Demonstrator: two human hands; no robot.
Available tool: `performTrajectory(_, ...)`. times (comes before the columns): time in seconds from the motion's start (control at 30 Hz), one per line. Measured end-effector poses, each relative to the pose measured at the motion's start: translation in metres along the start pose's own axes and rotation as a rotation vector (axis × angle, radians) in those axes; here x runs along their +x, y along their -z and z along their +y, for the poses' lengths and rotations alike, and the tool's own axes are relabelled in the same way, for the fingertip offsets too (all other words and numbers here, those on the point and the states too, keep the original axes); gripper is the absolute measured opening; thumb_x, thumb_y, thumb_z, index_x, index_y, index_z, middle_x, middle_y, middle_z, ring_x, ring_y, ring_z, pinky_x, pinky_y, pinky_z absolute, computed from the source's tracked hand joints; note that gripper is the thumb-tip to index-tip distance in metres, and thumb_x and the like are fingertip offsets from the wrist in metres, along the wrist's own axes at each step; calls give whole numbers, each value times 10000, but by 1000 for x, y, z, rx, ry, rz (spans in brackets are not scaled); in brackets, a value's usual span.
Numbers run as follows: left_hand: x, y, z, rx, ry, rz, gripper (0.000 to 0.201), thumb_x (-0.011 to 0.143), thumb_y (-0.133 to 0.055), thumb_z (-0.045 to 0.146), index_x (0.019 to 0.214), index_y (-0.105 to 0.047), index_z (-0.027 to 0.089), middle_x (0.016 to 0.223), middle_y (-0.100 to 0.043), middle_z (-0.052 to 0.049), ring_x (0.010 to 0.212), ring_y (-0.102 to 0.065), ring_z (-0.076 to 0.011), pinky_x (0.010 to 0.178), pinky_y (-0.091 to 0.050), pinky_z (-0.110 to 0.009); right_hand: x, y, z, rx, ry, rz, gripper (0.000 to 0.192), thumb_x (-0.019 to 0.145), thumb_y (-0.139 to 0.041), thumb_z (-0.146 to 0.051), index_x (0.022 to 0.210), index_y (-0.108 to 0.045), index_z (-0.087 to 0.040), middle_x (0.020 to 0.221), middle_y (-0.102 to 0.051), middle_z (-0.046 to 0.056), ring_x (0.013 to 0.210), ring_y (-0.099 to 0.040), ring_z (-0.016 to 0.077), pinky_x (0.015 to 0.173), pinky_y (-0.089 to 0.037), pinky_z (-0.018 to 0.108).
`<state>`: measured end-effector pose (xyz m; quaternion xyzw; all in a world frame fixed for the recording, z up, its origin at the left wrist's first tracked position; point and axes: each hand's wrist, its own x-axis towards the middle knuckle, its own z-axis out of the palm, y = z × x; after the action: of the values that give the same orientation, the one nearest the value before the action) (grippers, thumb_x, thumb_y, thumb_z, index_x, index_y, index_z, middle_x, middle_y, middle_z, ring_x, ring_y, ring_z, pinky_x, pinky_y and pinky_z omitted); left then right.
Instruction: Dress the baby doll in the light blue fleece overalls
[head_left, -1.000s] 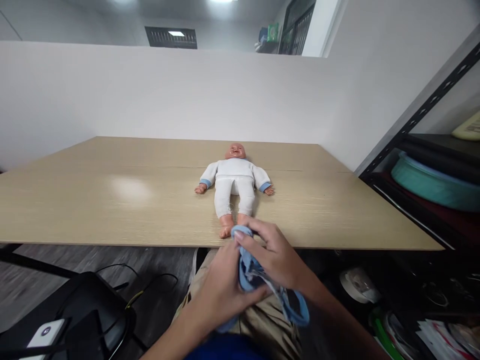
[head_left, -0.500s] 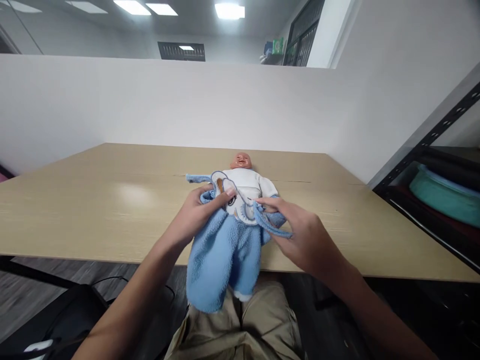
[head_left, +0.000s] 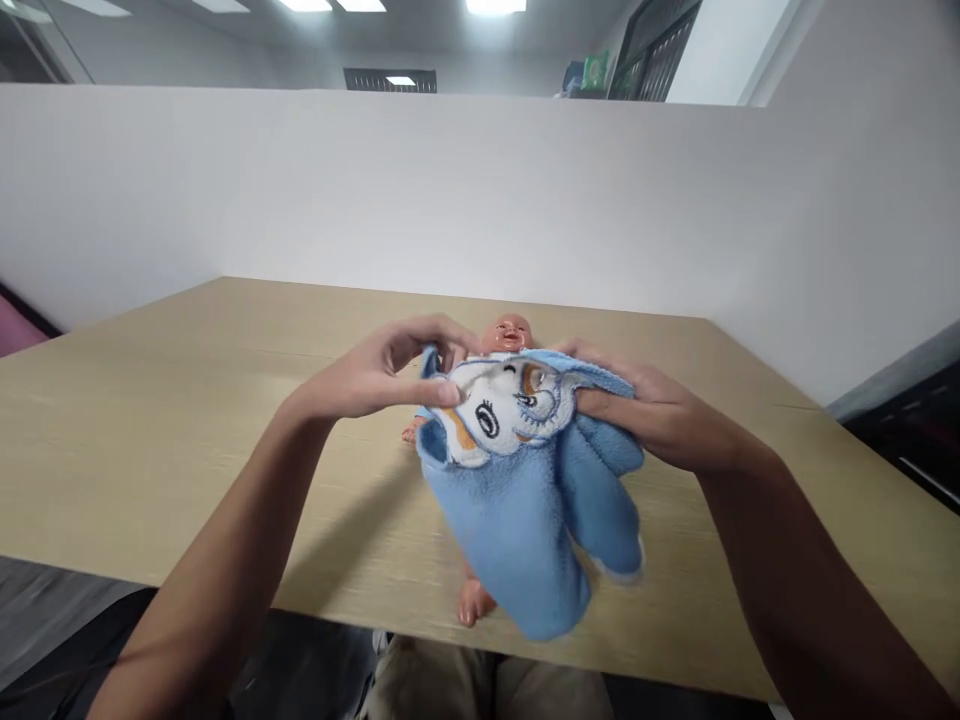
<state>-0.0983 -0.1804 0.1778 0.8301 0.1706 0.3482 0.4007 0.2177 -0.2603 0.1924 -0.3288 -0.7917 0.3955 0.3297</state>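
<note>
Between my hands hang blue fleece overalls (head_left: 502, 530) with a white animal-face bib at the top. My left hand (head_left: 375, 365) is closed on the bib's left edge, thumb in front. At the other side, my right hand (head_left: 645, 405) grips the top edge, its fingers partly hidden by the cloth. Behind the overalls a baby doll (head_left: 510, 332) lies face up on the table. Its head, one hand and one foot show; the garment covers most of its body.
The wooden table (head_left: 187, 420) reaches back to a white partition wall (head_left: 375, 190) with glass above it. A dark shelf (head_left: 915, 430) stands at the right. My lap (head_left: 442, 685) is below the table's front edge.
Both hands have raised the overalls and moved them forward over the doll. The trouser legs have swung to the right. My view has shifted closer to the table.
</note>
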Motion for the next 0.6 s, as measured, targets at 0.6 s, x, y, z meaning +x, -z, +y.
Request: performTrajectory(0.6,54,-20,7,-77,-121,151,223,1087,-630,445,1201,-563,267,804,-604,27,558,-594,-76,477,-487,-188,34,25,22,-263,203,552,223,977,-774,-443,888,-760,-239,1195,-610,46,987,-644,198,881,-577,321)
